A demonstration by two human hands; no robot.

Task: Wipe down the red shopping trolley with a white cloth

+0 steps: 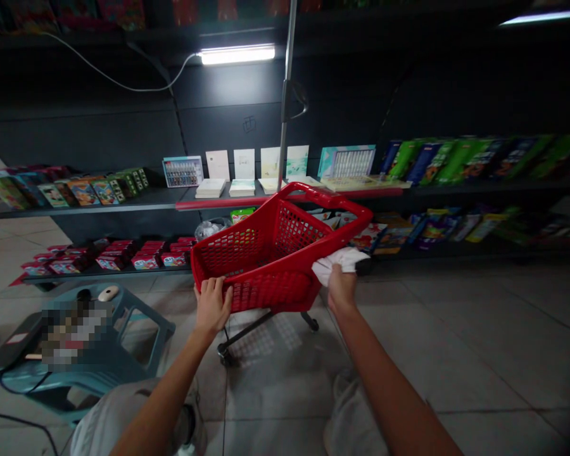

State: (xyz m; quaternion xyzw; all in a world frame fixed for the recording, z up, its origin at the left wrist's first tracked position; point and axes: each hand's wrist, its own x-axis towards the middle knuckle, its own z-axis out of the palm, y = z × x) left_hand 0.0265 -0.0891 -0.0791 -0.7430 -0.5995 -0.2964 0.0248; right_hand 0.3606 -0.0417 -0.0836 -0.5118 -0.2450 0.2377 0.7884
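We're in a dim shop aisle, with long dark shelves running across the far side under a bright tube light and pale floor tiles spreading out to the near right. Over on the left, close in, sits a teal plastic stool. Up on the far shelves there's a row of white cards, and off to the right a run of green packets, while red boxes line a low shelf on the left. And right at centre, a small red shopping cart on black wheels! It looks tipped, though it's hard to call with this wide view. That's a plastic mesh basket, so it should be light and fairly stiff, and the rim is the obvious place to take hold. The left hand has done just that, fingers curled firmly over the near rim. Over at the basket's right corner, the right hand is closed around a crumpled white cloth, soft and floppy, pressed right up against the red plastic.
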